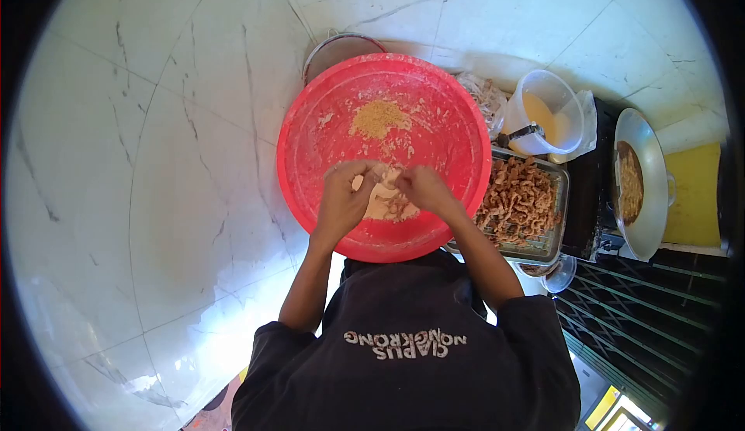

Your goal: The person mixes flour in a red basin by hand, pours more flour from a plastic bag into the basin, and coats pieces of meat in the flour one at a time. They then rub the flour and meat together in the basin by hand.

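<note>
Both hands are over a large red basin that holds pale flour and a patch of yellowish crumbs. My left hand [346, 196] is on the left side of the flour [380, 207], its thumb and fingers curled toward each other around a small floury piece. Close beside it, my right hand [423, 189] has its fingers bent together at a flour-coated piece [389, 176] between the hands. The fingertips are partly hidden by flour and blur. Crumbs [379, 119] lie farther up in the red basin [287, 148].
Right of the basin, a metal tray [563, 198] holds browned fried pieces [518, 198]. Behind it are a plastic tub [574, 113] of yellowish liquid and a plastic bag [483, 96]. A large wok [654, 198] with frying food stands at the far right. Another bucket [330, 51] sits behind the basin.
</note>
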{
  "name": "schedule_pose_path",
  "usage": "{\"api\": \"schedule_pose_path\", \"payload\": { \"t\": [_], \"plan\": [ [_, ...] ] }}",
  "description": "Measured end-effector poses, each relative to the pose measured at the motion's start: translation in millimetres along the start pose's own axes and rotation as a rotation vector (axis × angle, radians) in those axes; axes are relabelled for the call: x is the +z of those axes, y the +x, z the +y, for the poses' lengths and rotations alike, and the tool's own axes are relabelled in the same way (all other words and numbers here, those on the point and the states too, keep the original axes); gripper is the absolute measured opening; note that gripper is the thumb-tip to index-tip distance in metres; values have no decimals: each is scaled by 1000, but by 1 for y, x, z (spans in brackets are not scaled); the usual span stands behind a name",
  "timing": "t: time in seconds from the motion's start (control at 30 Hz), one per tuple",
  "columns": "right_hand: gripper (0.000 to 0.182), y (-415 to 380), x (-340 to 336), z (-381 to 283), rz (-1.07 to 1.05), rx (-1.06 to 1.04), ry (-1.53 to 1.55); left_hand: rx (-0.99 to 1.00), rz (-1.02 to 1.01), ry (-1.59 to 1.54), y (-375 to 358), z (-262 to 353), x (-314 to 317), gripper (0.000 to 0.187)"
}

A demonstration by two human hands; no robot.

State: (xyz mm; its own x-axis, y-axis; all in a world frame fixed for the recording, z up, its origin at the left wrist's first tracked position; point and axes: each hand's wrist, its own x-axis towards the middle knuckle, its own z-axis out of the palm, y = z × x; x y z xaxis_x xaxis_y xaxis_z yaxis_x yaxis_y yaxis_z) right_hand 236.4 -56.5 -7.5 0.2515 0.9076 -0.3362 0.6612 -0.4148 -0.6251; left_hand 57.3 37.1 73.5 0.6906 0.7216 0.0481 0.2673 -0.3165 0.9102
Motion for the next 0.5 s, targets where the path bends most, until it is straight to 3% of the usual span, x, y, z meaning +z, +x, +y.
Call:
{"api": "schedule_pose_path", "payload": {
  "t": [0.13,0.23,0.33,0.4,0.5],
  "plan": [
    [29,-3,-11,16,226,-86,105,-168,-188,52,-6,-26,12,27],
    [31,8,-54,36,541,-202,194,50,-220,548,-25,-56,27,38],
    [27,23,-129,44,711,-82,134,-186,-301,459,-31,-62,26,50],
    [27,50,-159,71,824,-133,132,-153,-236,400,-32,-78,22,47],
    [25,96,-183,117,724,8,-128,-109,-130,354,-34,-86,9,43]
  ]
}}
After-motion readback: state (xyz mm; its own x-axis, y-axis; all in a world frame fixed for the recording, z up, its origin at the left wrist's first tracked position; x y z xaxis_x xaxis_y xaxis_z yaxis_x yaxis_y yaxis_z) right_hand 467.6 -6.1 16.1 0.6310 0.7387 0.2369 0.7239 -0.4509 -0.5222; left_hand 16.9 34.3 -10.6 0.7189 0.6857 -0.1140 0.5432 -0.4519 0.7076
